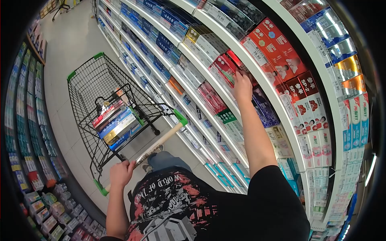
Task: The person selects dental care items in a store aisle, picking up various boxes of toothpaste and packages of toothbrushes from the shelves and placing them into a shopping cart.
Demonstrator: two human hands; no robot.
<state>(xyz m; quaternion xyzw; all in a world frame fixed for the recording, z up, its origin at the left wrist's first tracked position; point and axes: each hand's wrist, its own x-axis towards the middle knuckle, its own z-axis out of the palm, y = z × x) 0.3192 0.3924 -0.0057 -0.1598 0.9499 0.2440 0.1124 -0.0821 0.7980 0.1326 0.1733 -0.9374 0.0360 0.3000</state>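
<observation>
A display rack [30, 96] stands at the far left, well apart from the left grip, with packaged goods on its shelves, too many and too blurred to count. Next comes one wire shopping cart [85, 86] with green corners, ahead of the left grip. In its basket lies a group of boxes [120, 122], blue, white, gold and red; at least three can be told apart, but the full number is hidden by overlap. The left grip [122, 172] is closed around the near-left part of the cart handle [172, 131], whose pale bar runs away to the right of it.

To the right, the right grip [243, 87] reaches into a shelf unit [287, 96]. Its fingertips touch a small group of red cartons [220, 67]; one printed front lies just left of the fingertips, and more red shows right beyond them. Whether the fingers pinch a carton or merely rest on it, I cannot tell. Purple cartons [267, 110] sit right of the wrist, partly behind the forearm. Farther right of the grip, on another shelf, are two red Canban fronts [277, 44] side by side and two dark SP-2 fronts [299, 90]
</observation>
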